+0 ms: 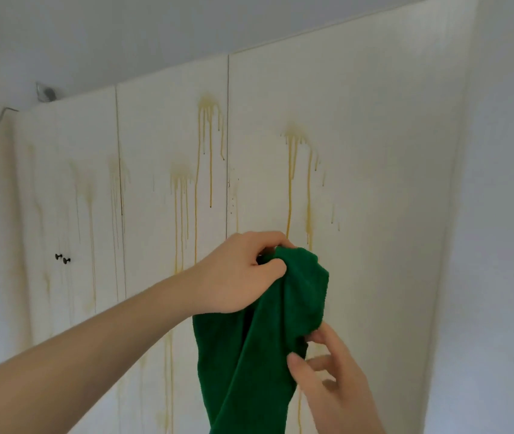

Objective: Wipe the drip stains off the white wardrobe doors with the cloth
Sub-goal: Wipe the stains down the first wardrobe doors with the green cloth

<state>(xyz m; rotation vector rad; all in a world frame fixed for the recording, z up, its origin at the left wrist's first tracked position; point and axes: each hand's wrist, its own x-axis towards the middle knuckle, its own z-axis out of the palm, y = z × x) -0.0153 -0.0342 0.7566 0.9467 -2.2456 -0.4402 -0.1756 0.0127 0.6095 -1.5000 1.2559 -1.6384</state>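
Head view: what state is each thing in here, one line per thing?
Cloth: green, bunched, hanging down, held in front of the doors, not shown pressed to them.
Left hand: grips the cloth's top.
Right hand: fingers pinch the cloth's right edge.
Doors: closed, streaked with yellow stains.
Knobs: two, dark, side by side on the left doors.

Single head-worn wide-angle view, no second view to overlap. Looks forward and tilted upward at tall white panelled wardrobe doors (359, 151) streaked with yellow drip stains (208, 145); ceiling fills top. Stands close to doors, at arm's reach. Doors angled, receding leftward; straight edges bowed by lens.
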